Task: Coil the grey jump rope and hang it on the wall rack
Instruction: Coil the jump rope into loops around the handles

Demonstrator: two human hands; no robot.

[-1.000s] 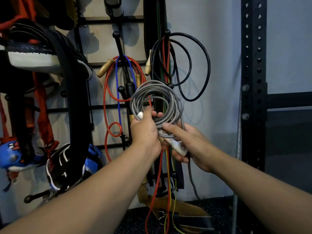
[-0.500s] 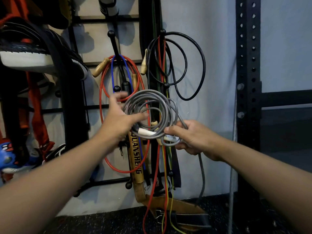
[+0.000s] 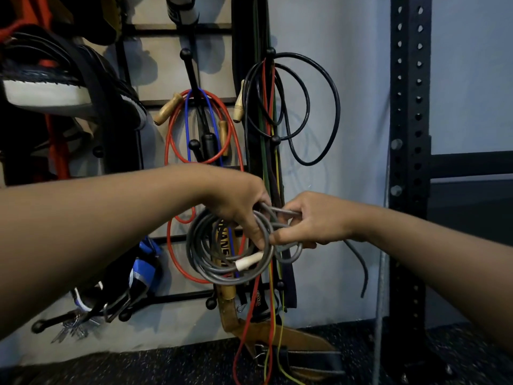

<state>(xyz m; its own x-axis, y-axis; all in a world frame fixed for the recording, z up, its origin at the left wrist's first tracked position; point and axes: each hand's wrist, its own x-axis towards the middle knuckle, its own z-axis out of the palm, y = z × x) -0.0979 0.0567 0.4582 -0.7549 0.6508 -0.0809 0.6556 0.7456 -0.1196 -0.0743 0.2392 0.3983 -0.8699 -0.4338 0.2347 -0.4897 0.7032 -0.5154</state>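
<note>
The grey jump rope (image 3: pixel 200 245) hangs as a coil of several loops in front of the wall rack (image 3: pixel 191 73). A white handle (image 3: pixel 248 263) lies across its lower right. My left hand (image 3: pixel 238 207) grips the coil at its top right, fingers through the loops. My right hand (image 3: pixel 313 220) meets it from the right and pinches a small loop of the grey rope. A loose grey end (image 3: pixel 361 262) trails down to the right of my right wrist. The coil is held in the air, off the rack's pegs.
The rack's ball-tipped pegs (image 3: pixel 185 54) carry a red rope (image 3: pixel 172 129), a blue rope (image 3: pixel 188 120) and a black rope (image 3: pixel 327 107). Thin bands and a tan leather belt (image 3: pixel 277 337) hang below. Gloves and pads crowd the left. A black perforated steel upright (image 3: pixel 408 162) stands right.
My left hand has crossed over from the coil's left side to its top right, next to my right hand. The coil has dropped lower and now hangs below both hands.
</note>
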